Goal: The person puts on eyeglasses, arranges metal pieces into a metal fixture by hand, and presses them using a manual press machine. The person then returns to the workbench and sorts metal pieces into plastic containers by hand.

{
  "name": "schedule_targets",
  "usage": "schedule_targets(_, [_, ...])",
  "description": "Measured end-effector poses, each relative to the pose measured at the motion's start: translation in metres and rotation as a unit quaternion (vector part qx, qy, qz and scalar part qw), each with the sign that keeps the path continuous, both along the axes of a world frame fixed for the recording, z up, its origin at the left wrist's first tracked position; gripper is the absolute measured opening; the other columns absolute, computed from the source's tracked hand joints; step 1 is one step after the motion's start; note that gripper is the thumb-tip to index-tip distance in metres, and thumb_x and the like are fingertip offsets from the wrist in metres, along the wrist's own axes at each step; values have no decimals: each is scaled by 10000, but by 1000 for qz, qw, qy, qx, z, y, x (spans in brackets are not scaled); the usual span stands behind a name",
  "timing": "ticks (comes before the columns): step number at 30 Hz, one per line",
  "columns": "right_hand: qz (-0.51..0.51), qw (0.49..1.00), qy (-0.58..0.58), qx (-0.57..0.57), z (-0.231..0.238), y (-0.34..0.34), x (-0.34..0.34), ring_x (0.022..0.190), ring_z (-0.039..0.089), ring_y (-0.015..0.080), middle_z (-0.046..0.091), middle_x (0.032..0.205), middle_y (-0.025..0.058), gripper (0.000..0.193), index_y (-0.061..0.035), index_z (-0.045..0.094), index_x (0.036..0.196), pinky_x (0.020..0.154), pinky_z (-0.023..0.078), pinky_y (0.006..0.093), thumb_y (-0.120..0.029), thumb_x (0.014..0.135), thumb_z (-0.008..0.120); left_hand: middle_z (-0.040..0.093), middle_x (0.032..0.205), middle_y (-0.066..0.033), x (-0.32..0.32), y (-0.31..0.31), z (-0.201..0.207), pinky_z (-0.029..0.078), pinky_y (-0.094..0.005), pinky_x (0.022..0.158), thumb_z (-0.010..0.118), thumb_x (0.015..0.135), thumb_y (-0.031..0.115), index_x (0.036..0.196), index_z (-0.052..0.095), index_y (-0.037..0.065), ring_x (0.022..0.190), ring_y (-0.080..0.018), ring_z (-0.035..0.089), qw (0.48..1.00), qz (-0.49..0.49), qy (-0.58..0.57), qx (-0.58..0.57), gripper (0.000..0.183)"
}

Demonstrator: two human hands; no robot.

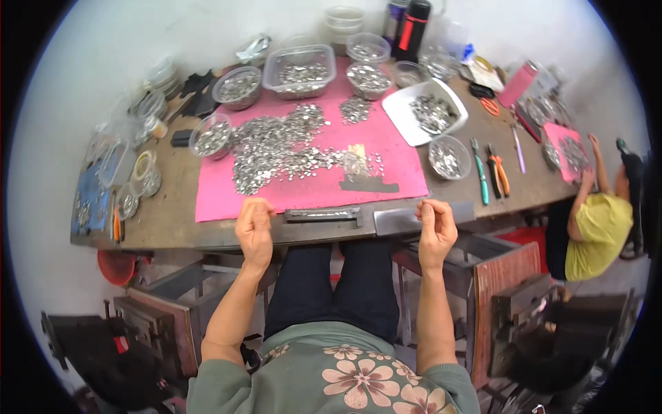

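My left hand (254,233) is closed in a pinch above the table's front edge, left of a narrow dark metal jig (323,215). Over a flat grey metal plate (396,220), my right hand (437,233) is also pinched closed, thumb against fingers. Anything within either pinch is too small or hidden to make out. Beyond my hands lies a pink mat (221,196). A wide heap of small silvery metal pieces (265,148) covers its middle. A dark grey strip (369,186) rests near the mat's front, beside a small clear-and-tan piece (355,160).
Clear tubs (300,55) of metal pieces and a white tray (400,114) ring the mat. Teal-handled pliers (480,172) and orange-handled pliers (498,172) lie at right. A black flask (412,31) stands behind. At far right, a person in a yellow shirt (603,224) works.
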State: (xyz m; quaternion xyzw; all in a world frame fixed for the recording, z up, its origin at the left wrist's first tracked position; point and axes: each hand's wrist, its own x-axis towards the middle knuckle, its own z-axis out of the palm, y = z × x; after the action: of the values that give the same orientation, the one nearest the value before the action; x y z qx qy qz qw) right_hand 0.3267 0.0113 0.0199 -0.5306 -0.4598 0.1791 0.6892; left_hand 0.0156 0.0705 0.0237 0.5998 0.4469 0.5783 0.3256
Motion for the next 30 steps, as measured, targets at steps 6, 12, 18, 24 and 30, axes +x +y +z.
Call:
schedule_targets(6, [-6, 996, -22, -83, -52, 14, 23, 747, 544, 73, 616, 841, 5, 75, 11, 650, 992, 686, 466, 235, -61, 996, 627, 601, 1072, -135, 13, 15, -35, 465, -374, 924, 677, 902, 73, 1047, 627, 31, 1015, -299, 592, 985, 56, 139, 82, 160])
schedule_targets(12, [6, 987, -135, -84, -46, 14, 29, 757, 588, 143, 644, 856, 64, 71, 14, 664, 989, 702, 485, 283, -51, 961, 651, 595, 1114, -96, 17, 18, -26, 374, -425, 986, 842, 760, 370, 1181, 696, 98, 1051, -289, 536, 936, -44, 328, 117, 521])
schedule_targets(18, [45, 980, -183, -70, -2, 34, 22, 751, 614, 174, 614, 881, 88, 85, 14, 666, 992, 714, 501, 301, 39, 913, 646, 590, 967, -51, 11, 16, -28, 363, -420, 938, 846, 754, 298, 1039, 736, 122, 957, -248, 553, 932, -41, 337, 124, 354])
schedule_targets(24, [15, 950, -311, 31, 42, 163, 34, 873, 606, 297, 615, 958, 145, 143, 7, 646, 1017, 785, 489, 379, -3, 879, 679, 558, 949, -80, 18, 13, -29, 380, -442, 920, 845, 730, 278, 1019, 724, 96, 918, -293, 530, 929, -30, 339, 146, 363])
schedule_targets(30, [-28, 882, -468, 40, 24, 331, 33, 973, 548, 340, 581, 1012, 125, 193, -72, 647, 995, 824, 438, 461, -200, 868, 717, 573, 955, -63, 18, 12, -23, 379, -475, 940, 841, 757, 333, 1027, 738, 126, 910, -277, 547, 935, -44, 336, 107, 355])
